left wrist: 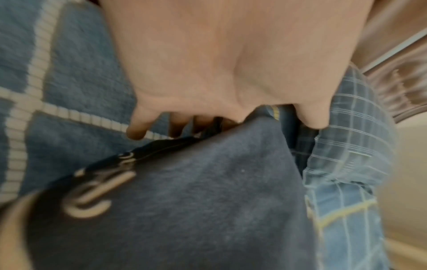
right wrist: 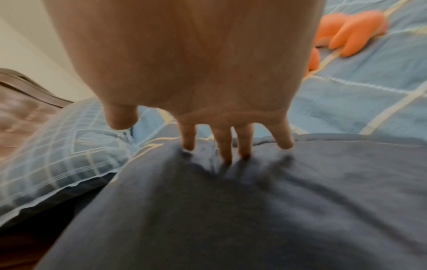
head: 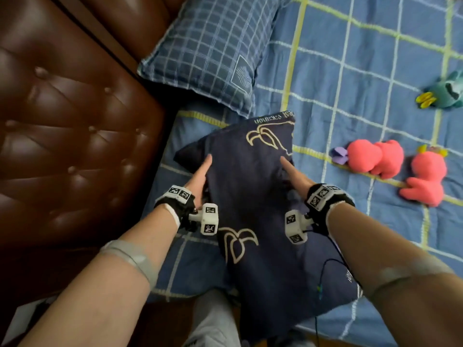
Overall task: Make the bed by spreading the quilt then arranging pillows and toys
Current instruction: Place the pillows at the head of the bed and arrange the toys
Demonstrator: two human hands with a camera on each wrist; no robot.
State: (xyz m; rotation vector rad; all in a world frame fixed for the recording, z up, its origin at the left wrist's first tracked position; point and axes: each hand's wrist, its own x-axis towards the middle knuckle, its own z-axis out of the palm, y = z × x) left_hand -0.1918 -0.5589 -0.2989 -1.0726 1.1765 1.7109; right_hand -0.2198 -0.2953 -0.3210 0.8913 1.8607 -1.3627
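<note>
A navy pillow (head: 250,191) with cream bird shapes lies tilted over the near edge of the blue checked quilt (head: 350,83). My left hand (head: 200,176) holds its left edge, thumb on top and fingers underneath; the left wrist view shows that hand (left wrist: 224,126) beside the pillow's zip (left wrist: 110,175). My right hand (head: 293,171) presses straight fingers (right wrist: 227,146) into the pillow's top (right wrist: 231,210), denting the fabric. A blue plaid pillow (head: 205,53) leans at the head of the bed, just beyond the navy one. Two pink plush toys (head: 375,157) (head: 426,179) lie on the quilt to the right.
A brown tufted leather headboard (head: 70,121) fills the left side, close to my left arm. A teal plush toy (head: 448,92) lies at the far right edge. My leg (head: 215,321) stands against the bed's near side. A thin black cable (head: 325,266) hangs from my right wrist.
</note>
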